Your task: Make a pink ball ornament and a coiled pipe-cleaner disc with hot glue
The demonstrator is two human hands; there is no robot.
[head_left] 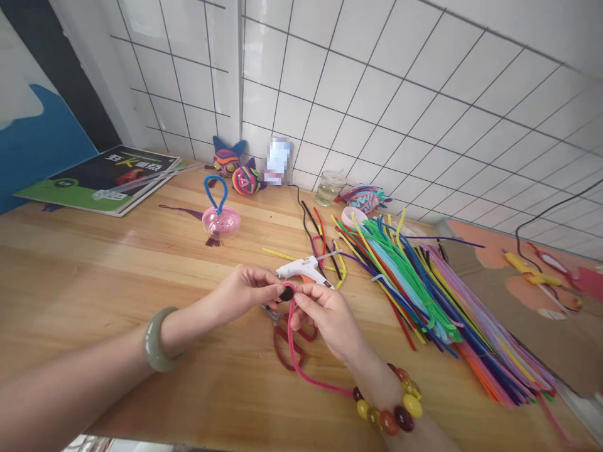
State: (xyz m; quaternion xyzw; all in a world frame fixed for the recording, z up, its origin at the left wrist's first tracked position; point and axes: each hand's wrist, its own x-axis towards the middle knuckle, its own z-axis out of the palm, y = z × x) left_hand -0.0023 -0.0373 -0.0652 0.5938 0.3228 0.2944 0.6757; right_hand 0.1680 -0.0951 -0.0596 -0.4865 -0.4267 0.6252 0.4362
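Observation:
Between both hands is a small black disc (286, 293), with a pink pipe cleaner (294, 351) curled around its upper edge. My left hand (249, 290) pinches the disc from the left, thumb and fingers closed on it. Opposite it, my right hand (323, 311) pinches the pink pipe cleaner at the disc's right edge. The pipe cleaner's long end hangs down and curves right towards the beaded bracelet. Under and behind the hands lie red-handled scissors (287, 351), partly hidden. A white glue gun (301, 269) lies just beyond the fingers.
Many coloured pipe cleaners (414, 282) spread over the right side. A pink clear ball with a blue loop (221, 221) stands left of centre. Behind are yarn-wrapped figures (247, 179), a phone (277, 161), and a glass jar (330, 188). A book (113, 179) lies back left.

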